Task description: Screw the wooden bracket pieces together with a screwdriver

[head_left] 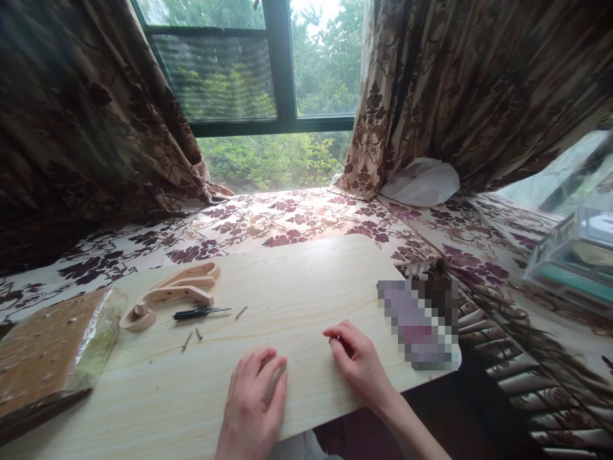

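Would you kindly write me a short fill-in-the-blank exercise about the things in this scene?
1. The handle of the screwdriver is ____ in colour.
2. As seen in the picture, its metal shaft points to the ____.
3. The large curved item beside the screwdriver is made of ____.
4. The package lies at the ____ edge of the picture.

Missing words: black; right; wood; left.

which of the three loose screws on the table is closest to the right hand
The lone screw beyond the tip of the screwdriver; the other two screws lie near its handle, farther from the right hand.
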Demonstrator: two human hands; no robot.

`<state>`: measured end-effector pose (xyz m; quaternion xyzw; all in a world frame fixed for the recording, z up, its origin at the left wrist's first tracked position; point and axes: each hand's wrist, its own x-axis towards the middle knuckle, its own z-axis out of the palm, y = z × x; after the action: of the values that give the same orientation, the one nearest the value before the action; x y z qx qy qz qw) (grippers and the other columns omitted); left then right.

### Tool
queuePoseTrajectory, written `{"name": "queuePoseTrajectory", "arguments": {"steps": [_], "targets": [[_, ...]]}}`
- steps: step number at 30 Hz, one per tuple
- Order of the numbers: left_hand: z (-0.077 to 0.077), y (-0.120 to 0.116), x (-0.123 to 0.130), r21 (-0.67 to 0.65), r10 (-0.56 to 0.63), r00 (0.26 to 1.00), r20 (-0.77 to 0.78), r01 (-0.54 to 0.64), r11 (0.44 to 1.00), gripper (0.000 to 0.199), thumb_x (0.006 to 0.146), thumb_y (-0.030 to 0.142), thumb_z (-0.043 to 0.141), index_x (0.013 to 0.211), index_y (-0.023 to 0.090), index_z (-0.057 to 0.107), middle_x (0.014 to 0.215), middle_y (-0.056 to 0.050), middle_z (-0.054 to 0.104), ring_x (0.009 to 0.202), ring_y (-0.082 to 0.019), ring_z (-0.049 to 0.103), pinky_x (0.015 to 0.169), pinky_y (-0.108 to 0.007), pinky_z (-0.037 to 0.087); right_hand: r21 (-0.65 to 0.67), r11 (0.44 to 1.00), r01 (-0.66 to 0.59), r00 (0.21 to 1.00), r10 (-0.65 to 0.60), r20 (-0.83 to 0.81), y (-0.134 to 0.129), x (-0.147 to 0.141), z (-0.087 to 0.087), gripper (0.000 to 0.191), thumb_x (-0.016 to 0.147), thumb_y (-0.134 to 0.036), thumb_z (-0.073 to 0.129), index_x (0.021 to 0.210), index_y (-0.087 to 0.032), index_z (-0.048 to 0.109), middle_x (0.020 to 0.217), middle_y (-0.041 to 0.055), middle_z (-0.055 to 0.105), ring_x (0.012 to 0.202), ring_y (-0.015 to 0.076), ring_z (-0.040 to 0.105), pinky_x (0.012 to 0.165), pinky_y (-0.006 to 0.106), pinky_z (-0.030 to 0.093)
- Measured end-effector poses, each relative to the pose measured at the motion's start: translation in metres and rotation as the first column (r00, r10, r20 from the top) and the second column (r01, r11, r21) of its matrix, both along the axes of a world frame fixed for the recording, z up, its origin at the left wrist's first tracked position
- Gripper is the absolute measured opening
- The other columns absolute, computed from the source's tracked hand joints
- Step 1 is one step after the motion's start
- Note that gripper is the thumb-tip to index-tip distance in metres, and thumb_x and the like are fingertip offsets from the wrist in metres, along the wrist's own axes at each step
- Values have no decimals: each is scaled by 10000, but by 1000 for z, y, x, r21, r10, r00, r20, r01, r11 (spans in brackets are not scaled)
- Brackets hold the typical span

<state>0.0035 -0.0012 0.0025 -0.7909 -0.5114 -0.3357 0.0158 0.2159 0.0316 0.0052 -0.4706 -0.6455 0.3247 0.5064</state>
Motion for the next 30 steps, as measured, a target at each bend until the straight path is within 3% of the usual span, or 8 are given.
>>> {"name": "queuePoseTrajectory", "arguments": {"steps": [30], "targets": [[2,2,1,-2,10,999,32,-10,1000,190,850,241,533,1030,248,595,1079,-49,564,1052,-213,518,868,-368,459,8,1000,17,1000,-17,6,-1,0,6,192,836,-145,466,879,-186,648,775,38,603,703,158,572,621,274,453]]}}
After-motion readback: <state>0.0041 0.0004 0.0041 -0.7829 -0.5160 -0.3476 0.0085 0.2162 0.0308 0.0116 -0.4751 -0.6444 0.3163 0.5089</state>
